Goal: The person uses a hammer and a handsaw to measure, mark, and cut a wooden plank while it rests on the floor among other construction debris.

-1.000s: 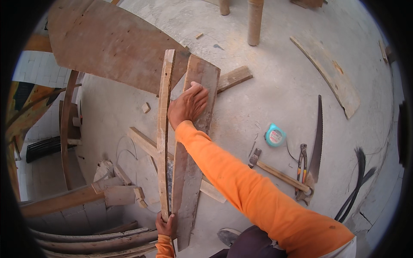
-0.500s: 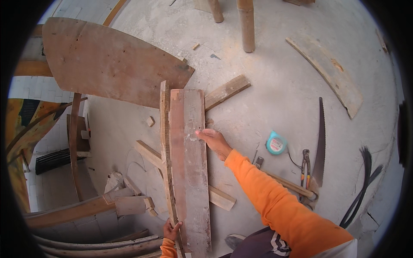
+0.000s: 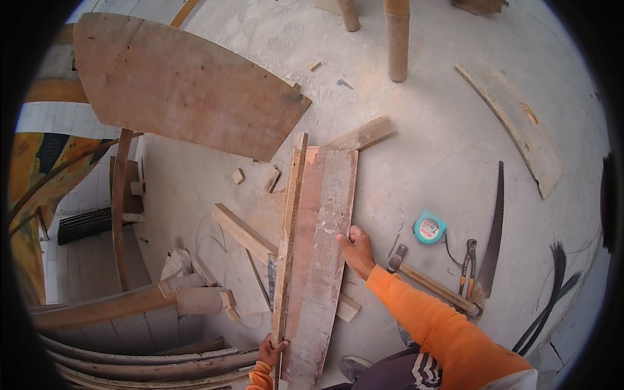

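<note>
A broad, worn wooden board (image 3: 318, 260) lies lengthwise before me, reddish on its left side and smeared with pale grey on its right. Along its left edge runs a narrow wooden batten (image 3: 290, 240). Down at the near end, my left hand (image 3: 272, 351) is closed round the batten, thumb on top. My right hand (image 3: 356, 252) grips the board's right edge about midway, with the thumb above and the fingers partly hidden. Beneath the board, pieces of timber stick out: one at the far right (image 3: 364, 133) and one at the left (image 3: 244, 227).
Right of the board lie a hammer (image 3: 435, 286), a teal tape measure (image 3: 429, 227), pincers (image 3: 468, 266) and a saw blade (image 3: 495, 227). A large plywood sheet (image 3: 188, 84) is at the far left. A plank (image 3: 513, 123) lies far right, and curved timbers (image 3: 149, 370) at near left.
The board and batten have swung rightward at their far end, tilting now. Both hands moved with them, the right one nearer to me. A small wood block has come into sight on the left.
</note>
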A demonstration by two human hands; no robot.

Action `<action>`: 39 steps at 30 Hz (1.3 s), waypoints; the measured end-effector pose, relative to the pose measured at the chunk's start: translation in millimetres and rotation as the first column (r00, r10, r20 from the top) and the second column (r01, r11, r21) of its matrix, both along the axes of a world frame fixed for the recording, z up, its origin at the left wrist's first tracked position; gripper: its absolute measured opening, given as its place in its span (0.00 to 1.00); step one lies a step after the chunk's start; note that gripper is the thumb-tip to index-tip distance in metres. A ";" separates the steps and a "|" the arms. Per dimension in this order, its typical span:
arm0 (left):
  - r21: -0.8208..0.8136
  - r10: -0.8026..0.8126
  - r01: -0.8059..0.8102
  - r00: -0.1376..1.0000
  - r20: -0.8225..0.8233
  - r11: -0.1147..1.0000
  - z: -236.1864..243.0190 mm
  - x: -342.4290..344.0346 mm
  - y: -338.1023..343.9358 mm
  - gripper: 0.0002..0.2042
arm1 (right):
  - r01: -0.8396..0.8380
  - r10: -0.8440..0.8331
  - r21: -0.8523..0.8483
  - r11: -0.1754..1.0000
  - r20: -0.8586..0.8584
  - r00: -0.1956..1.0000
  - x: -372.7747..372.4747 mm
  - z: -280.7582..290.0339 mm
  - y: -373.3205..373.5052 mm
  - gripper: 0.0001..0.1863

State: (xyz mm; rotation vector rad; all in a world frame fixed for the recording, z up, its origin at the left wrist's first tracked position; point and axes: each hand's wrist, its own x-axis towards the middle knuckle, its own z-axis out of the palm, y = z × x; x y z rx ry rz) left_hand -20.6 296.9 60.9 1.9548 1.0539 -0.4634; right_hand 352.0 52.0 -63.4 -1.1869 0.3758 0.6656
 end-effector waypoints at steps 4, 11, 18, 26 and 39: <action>0.131 -0.060 0.056 0.998 0.025 0.990 -9.1 -8.5 -15.6 0.17 | 0.078 -0.075 -0.052 0.996 0.059 0.995 -19.2 -9.5 -23.1 0.09; 0.592 -0.257 0.290 0.956 -0.143 0.752 -13.0 -31.4 17.9 0.24 | -0.047 0.067 -0.132 0.990 0.154 0.986 -16.3 16.5 -39.1 0.10; 0.845 -0.294 0.323 0.933 -0.208 0.426 -22.5 3.6 -5.3 0.25 | -0.020 0.033 -0.095 0.995 0.132 0.991 -39.5 10.5 -69.1 0.12; 0.529 -0.528 0.425 0.848 0.051 0.735 -28.0 21.0 -50.5 0.20 | 0.034 -0.046 0.129 0.991 0.090 0.995 -72.0 68.5 -106.5 0.11; 0.262 -0.328 0.288 0.936 0.127 0.921 -76.7 -10.2 -55.9 0.19 | 0.016 -0.034 0.218 0.976 0.080 0.996 -73.3 95.3 -114.8 0.15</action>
